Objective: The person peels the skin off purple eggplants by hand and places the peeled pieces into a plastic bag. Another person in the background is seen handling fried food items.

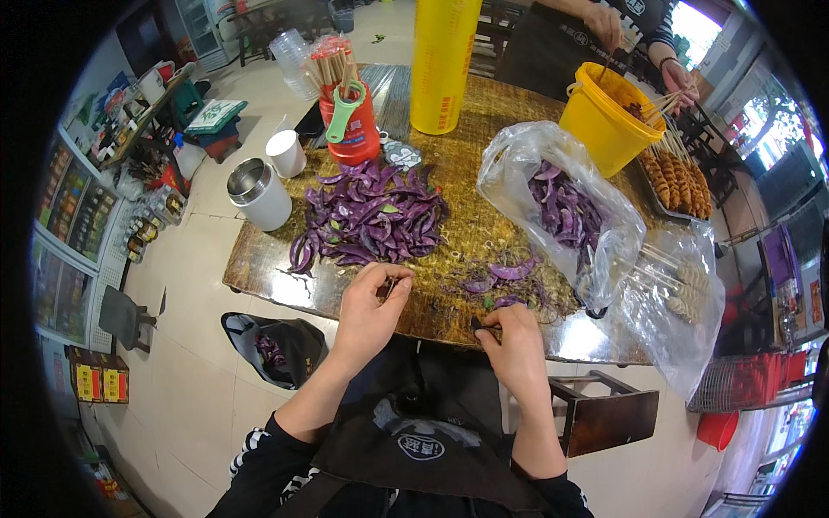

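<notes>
My left hand is over the table's near edge, with thumb and forefinger curled towards each other. Something dark shows in the gap, too small to tell whether it is held. In my right hand, a small dark piece is pinched between thumb and fingers. Beyond the left hand lies a heap of purple bean pods with a few green bits. Stringy trimmings and a few loose purple pods lie beyond the right hand. More pods fill an open clear plastic bag.
Behind the heap stand a steel-lined white canister, a paper cup, a red skewer tub and a tall yellow roll. At right, a person's hand holds skewers over a yellow bucket. A black bag sits below left.
</notes>
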Available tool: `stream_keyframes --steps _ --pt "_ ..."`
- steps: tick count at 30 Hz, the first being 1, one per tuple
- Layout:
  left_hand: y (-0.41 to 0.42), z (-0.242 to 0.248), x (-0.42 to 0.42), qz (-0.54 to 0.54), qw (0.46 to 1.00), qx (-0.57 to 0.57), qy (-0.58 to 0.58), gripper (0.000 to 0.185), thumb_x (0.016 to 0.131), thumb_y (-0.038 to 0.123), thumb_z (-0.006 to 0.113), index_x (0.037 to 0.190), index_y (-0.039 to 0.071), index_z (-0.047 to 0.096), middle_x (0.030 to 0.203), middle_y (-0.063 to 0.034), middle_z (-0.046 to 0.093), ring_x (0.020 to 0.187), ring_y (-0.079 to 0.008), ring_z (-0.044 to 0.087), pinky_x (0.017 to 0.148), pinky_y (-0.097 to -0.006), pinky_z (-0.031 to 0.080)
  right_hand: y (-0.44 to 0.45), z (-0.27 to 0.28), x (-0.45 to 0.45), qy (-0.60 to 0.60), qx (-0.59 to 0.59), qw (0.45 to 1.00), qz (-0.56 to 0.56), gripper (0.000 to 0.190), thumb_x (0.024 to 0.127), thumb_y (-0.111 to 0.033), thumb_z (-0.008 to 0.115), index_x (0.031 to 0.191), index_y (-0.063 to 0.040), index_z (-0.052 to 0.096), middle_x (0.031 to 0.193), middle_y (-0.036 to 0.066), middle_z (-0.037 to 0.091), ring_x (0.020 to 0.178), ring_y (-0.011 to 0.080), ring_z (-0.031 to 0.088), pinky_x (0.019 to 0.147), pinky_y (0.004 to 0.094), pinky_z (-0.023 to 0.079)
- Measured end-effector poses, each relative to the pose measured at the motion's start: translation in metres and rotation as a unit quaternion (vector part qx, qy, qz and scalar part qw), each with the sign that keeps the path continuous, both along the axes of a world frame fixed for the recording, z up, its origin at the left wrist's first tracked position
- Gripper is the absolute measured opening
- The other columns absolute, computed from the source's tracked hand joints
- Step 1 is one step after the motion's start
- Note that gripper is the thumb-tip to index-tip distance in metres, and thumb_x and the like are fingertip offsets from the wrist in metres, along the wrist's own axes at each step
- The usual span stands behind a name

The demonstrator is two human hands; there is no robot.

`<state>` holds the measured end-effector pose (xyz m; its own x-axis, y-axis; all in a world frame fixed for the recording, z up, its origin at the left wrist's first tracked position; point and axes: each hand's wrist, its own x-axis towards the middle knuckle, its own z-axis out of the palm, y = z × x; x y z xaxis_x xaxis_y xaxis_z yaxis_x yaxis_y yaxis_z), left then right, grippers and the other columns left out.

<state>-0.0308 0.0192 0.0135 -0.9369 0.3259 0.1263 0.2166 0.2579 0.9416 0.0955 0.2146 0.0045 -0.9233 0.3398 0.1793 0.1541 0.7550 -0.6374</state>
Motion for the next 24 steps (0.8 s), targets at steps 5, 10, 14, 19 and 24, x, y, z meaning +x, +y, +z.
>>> stream_keyframes --steps 5,10,14,19,24 --pt "0.0 0.006 0.005 -0.04 0.998 -0.012 0.05 0.012 0.093 0.009 0.069 0.102 0.002 0.071 0.093 -0.0063 0.062 0.084 -0.0162 0.058 0.076 -0.0281 0.046 0.0 -0.001 -0.004 -0.008 -0.046 0.999 -0.006 0.018 0.084 0.0 0.074 0.098 0.001 0.063 0.093 0.015 0.06 0.091 0.0324 0.06 0.082 0.0399 0.049" --pt "0.011 0.015 0.02 -0.097 0.994 -0.012 0.046 0.013 0.092 0.01 0.072 0.102 0.003 0.071 0.089 -0.0066 0.062 0.074 -0.0176 0.06 0.068 -0.03 0.048 -0.006 0.007 -0.016 0.098 -0.477 0.873 -0.02 0.023 0.093 0.003 0.068 0.114 0.0 0.058 0.094 0.003 0.063 0.087 0.0087 0.061 0.075 0.0237 0.05" --pt "0.021 0.026 0.029 -0.139 0.99 0.001 0.024 0.015 0.093 0.012 0.072 0.102 0.001 0.071 0.087 -0.0073 0.061 0.072 -0.016 0.057 0.066 -0.0294 0.047 -0.016 0.023 -0.017 0.104 -0.561 0.821 0.0 0.02 0.094 0.004 0.066 0.112 -0.001 0.059 0.101 0.004 0.064 0.087 0.0076 0.06 0.076 0.0216 0.049" --pt "0.022 0.026 0.029 -0.144 0.99 0.002 0.011 0.016 0.094 0.012 0.071 0.104 -0.001 0.071 0.09 -0.0081 0.064 0.074 -0.0151 0.059 0.067 -0.029 0.048 -0.017 0.015 -0.014 0.159 -0.47 0.867 0.042 0.018 0.092 0.006 0.067 0.108 -0.001 0.061 0.105 0.005 0.065 0.089 0.0091 0.062 0.077 0.0231 0.05" --pt "0.023 0.028 0.026 -0.16 0.987 -0.02 -0.026 0.017 0.095 0.012 0.069 0.105 -0.001 0.071 0.092 -0.0086 0.066 0.076 -0.0145 0.061 0.069 -0.0285 0.049 -0.02 0.007 -0.016 0.23 -0.324 0.914 0.077 0.017 0.091 0.008 0.067 0.104 0.0 0.061 0.108 0.009 0.065 0.095 0.0148 0.063 0.083 0.0274 0.051"
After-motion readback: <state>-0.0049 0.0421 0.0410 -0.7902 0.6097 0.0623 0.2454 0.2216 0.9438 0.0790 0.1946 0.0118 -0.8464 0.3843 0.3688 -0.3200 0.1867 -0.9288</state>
